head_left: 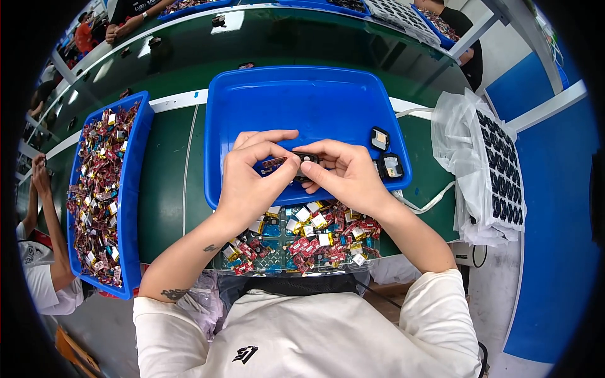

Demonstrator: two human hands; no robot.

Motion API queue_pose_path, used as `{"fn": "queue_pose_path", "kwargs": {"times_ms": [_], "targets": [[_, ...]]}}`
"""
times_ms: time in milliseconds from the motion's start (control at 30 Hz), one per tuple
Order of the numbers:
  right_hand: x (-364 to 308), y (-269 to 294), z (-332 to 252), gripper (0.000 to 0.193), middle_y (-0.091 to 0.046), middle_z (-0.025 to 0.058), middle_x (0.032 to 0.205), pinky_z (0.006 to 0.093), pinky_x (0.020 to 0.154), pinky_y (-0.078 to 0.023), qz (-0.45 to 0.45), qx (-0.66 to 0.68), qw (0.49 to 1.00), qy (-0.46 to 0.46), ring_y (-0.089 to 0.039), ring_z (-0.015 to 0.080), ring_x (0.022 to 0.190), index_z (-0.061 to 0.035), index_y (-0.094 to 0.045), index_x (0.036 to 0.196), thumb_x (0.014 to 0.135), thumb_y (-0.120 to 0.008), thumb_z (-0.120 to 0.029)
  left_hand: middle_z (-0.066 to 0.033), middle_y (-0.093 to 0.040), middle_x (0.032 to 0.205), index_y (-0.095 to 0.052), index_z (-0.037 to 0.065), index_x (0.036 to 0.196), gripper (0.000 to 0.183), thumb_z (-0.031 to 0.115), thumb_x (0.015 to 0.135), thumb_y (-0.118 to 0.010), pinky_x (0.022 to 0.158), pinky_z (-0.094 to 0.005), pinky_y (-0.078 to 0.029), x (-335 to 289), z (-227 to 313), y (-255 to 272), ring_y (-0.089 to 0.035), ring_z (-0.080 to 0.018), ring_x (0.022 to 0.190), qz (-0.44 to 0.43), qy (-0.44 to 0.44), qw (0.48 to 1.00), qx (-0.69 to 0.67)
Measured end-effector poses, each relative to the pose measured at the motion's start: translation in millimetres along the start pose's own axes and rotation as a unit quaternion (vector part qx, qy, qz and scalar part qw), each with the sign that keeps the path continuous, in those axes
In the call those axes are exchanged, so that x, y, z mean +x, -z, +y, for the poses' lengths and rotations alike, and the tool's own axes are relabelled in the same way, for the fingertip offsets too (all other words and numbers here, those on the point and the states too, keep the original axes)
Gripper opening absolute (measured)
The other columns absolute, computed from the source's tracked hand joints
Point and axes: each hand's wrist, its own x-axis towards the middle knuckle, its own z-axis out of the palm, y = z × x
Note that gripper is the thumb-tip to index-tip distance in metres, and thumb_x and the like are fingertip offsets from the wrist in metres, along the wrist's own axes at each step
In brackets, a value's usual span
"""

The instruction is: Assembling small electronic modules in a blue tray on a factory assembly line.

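Observation:
Over the near part of a large blue tray [283, 94], my two hands meet at a small black casing [307, 157]. My left hand [252, 179] pinches its left side between thumb and fingers, and a small red circuit board [273, 165] shows between those fingers. From the other side my right hand [348, 171] grips the casing, thumb pressed on its face. The fingers hide how board and casing are joined. Two black casings with pale pieces inside, one upper [380, 138] and one lower [391, 166], lie in the tray's right end.
Below my wrists, a clear tray [275, 259] bears red boards with silver-and-yellow cells. A long blue bin [130, 252] heaped with similar boards stands left. At right are stacked black parts [501, 167] with white plastic sheeting [450, 132]. Across the green belt [328, 44], other people work.

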Motion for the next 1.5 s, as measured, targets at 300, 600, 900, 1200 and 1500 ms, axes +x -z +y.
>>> {"fn": "queue_pose_path", "kwargs": {"times_ms": [300,600,900,1200,1500], "targets": [[0,5,3,0.026,-0.066,0.0127,0.091,0.0226,0.064,-0.056,0.029,0.0,0.999,0.016,-0.065,0.0128,0.073,0.0035,-0.061,0.11,0.089,-0.06,-0.011,-0.0077,-0.066,0.107,-0.072,0.006,0.083,0.012,0.01,0.072,-0.071,0.082,-0.0322,-0.044,-1,0,-2,-0.054,-0.0226,0.096,0.009,-0.044,0.998,0.041],[0,8,0,0.019,-0.066,0.0134,0.089,0.0238,0.064,-0.056,0.101,0.078,0.991,0.033,-0.066,0.0155,0.074,0.0043,-0.062,0.102,0.086,-0.061,-0.007,-0.008,-0.066,0.092,-0.071,0.004,0.089,0.014,0.007,0.075,-0.071,0.075,-0.0268,-0.044,-2,8,1,-0.057,-0.0153,0.084,0.022,-0.033,0.999,0.018],[-5,4,-5,0.018,-0.067,0.0085,0.091,0.0231,0.071,-0.052,0.15,-0.182,0.96,0.151,-0.065,0.0121,0.082,0.0025,-0.063,0.099,0.081,-0.063,-0.002,-0.0034,-0.066,0.078,-0.07,0.002,0.087,0.012,0.01,0.079,-0.071,0.061,-0.0205,-0.043,-2,4,-2,-0.056,-0.0068,0.07,-0.054,0.087,0.977,-0.189],[-4,3,0,0.018,-0.069,0.0097,0.089,0.0218,0.069,-0.052,0.126,-0.062,0.98,0.14,-0.065,0.0109,0.078,0.0019,-0.064,0.097,0.08,-0.064,-0.003,-0.0038,-0.065,0.076,-0.059,0.001,0.089,0.019,0.009,0.079,-0.073,0.06,-0.0164,-0.044,3,9,-1,-0.057,-0.0034,0.067,-0.044,0.178,0.952,-0.244],[7,23,-16,0.014,-0.068,0.0088,0.086,0.0227,0.068,-0.051,0.106,-0.046,0.985,0.127,-0.064,0.0107,0.078,0.0032,-0.062,0.094,0.084,-0.064,-0.006,0.0024,-0.057,0.062,-0.056,0.004,0.079,0.02,0.013,0.078,-0.074,0.048,-0.0144,-0.036,1,-1,-1,-0.048,0.0008,0.055,-0.08,0.166,0.957,-0.225]]}}
